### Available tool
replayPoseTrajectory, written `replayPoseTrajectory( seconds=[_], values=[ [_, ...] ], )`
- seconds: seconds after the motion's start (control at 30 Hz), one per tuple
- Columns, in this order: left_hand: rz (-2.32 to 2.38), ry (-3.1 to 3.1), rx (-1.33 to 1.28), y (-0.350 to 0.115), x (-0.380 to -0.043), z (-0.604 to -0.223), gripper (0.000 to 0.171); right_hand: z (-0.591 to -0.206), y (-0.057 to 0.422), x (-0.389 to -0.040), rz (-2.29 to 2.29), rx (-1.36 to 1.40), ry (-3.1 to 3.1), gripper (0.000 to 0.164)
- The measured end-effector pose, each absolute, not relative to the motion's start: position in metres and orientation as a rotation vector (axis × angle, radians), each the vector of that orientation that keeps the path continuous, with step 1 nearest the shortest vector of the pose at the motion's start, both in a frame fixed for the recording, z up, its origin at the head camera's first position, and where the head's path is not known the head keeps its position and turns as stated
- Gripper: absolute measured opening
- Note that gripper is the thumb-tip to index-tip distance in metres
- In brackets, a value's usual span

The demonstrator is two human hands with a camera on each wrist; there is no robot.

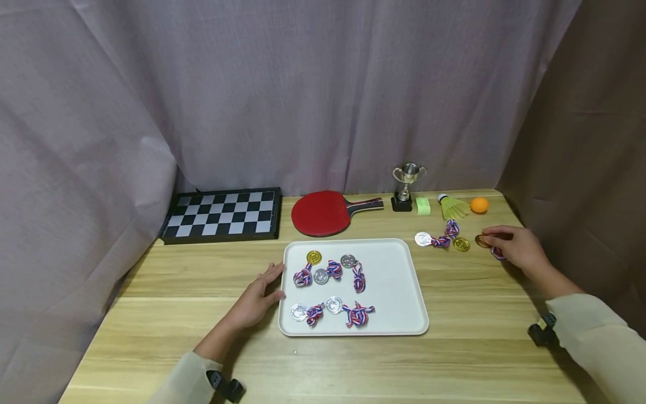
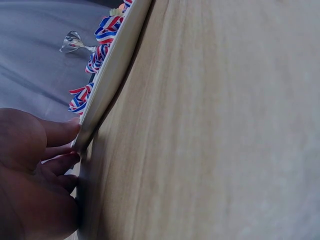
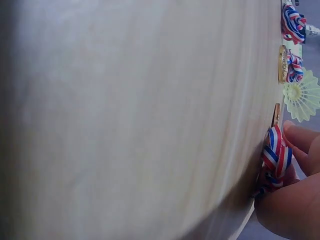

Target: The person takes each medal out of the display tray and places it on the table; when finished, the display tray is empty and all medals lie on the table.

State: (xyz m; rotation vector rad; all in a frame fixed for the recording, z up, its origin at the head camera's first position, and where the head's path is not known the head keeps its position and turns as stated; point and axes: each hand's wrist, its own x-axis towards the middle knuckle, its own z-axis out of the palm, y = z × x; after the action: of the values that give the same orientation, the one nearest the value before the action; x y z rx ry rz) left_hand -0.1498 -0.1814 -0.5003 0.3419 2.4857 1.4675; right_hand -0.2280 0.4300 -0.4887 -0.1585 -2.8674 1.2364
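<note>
The left hand (image 1: 256, 298) rests at the left edge of a white tray (image 1: 396, 286), fingers and thumb touching its rim. On the tray lie several medals with red, white and blue ribbons: a gold medal (image 1: 314, 257) at the back, and silver ones such as this silver medal (image 1: 335, 305) at the front. Over on the right, the right hand (image 1: 520, 249) pinches a bronze medal (image 1: 481, 240) low at the tabletop. Its bunched ribbon (image 3: 276, 155) shows beside the fingers in the right wrist view; part of it is hidden by the hand.
Left of the right hand lie a gold medal (image 1: 461, 244) and a silver medal (image 1: 423, 239). Along the back stand a chessboard (image 1: 224, 214), a red paddle (image 1: 320, 213), a trophy cup (image 1: 406, 185), a green block (image 1: 423, 206), a shuttlecock (image 1: 453, 207) and an orange ball (image 1: 479, 205).
</note>
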Motion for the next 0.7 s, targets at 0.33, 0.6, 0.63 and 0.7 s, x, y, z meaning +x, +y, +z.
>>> replayPoseTrajectory(
  seconds=[0.33,0.6,0.63,0.7],
  values=[
    [1.459,2.49,0.342,-0.181,-0.15,-0.501,0.066,-0.476,0.435,-0.219,1.069,-0.168,-2.88,0.049],
    [1.472,2.478,0.332,-0.181,-0.151,-0.501,0.066,-0.464,0.427,-0.21,1.057,-0.177,-2.857,0.052],
    [1.473,2.477,0.332,-0.181,-0.151,-0.5,0.066,-0.463,0.424,-0.208,1.055,-0.17,-2.858,0.053],
    [1.474,2.479,0.337,-0.181,-0.151,-0.501,0.066,-0.46,0.419,-0.204,1.062,-0.147,-2.855,0.052]
  ],
)
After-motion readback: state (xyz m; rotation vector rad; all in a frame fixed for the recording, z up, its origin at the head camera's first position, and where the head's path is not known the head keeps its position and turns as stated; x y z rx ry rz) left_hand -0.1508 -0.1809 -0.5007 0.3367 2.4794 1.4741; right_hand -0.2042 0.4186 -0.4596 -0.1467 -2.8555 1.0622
